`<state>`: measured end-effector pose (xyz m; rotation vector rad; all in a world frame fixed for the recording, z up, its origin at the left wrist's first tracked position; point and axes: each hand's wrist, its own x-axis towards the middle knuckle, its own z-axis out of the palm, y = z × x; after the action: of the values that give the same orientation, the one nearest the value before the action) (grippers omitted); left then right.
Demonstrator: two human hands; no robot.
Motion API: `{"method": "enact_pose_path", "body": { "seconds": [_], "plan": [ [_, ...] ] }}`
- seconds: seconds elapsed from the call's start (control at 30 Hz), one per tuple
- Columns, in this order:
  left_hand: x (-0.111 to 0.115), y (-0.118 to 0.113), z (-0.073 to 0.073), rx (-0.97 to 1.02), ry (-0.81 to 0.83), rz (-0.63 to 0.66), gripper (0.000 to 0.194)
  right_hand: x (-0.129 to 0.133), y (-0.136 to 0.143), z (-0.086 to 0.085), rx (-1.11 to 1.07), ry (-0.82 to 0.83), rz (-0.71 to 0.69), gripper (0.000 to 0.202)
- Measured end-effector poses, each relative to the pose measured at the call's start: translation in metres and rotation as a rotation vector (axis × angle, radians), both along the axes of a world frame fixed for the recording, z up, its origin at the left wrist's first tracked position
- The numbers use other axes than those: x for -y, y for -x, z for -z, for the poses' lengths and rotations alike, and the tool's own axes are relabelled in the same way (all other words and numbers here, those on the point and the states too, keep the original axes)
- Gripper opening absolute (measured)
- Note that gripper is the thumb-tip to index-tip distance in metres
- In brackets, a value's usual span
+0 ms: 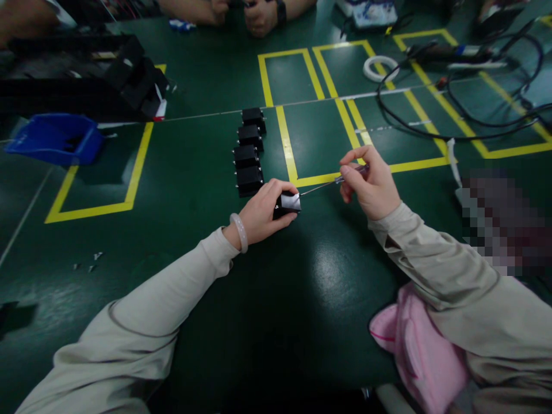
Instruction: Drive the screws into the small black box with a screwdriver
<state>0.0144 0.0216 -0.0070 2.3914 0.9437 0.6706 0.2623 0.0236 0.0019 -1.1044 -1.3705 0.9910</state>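
Observation:
A small black block with a pale face (290, 202) is held on the green table by my left hand (264, 211), its thumb and fingers on either side. My right hand (366, 183) grips a thin screwdriver (338, 179) by its handle, with the shaft pointing left. The screwdriver's tip meets the right side of the block, though the exact contact is too small to tell. Just beyond my left hand, several similar black blocks (249, 179) stand in a column, with small screws sticking out at their sides.
A blue bin (58, 138) and a long black assembly (86, 80) are at the left. Loose screws (97, 255) lie near left. A tape roll (381, 68) and black cables (401, 122) lie at the right. Another person's hands (261, 17) are at the far edge.

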Motion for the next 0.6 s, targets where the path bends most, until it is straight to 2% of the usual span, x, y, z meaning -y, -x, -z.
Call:
{"method": "enact_pose_path", "body": {
  "seconds": [0.5, 0.6],
  "plan": [
    [-0.0003, 0.0002, 0.0006, -0.005, 0.001, -0.007, 0.034, 0.0002, 0.0001, -0.0013, -0.019, 0.021, -0.005, 0.035],
    [-0.0001, 0.0004, 0.0005, -0.003, -0.001, -0.003, 0.034, 0.0001, -0.0004, -0.002, -0.033, 0.026, -0.006, 0.028]
  ]
}}
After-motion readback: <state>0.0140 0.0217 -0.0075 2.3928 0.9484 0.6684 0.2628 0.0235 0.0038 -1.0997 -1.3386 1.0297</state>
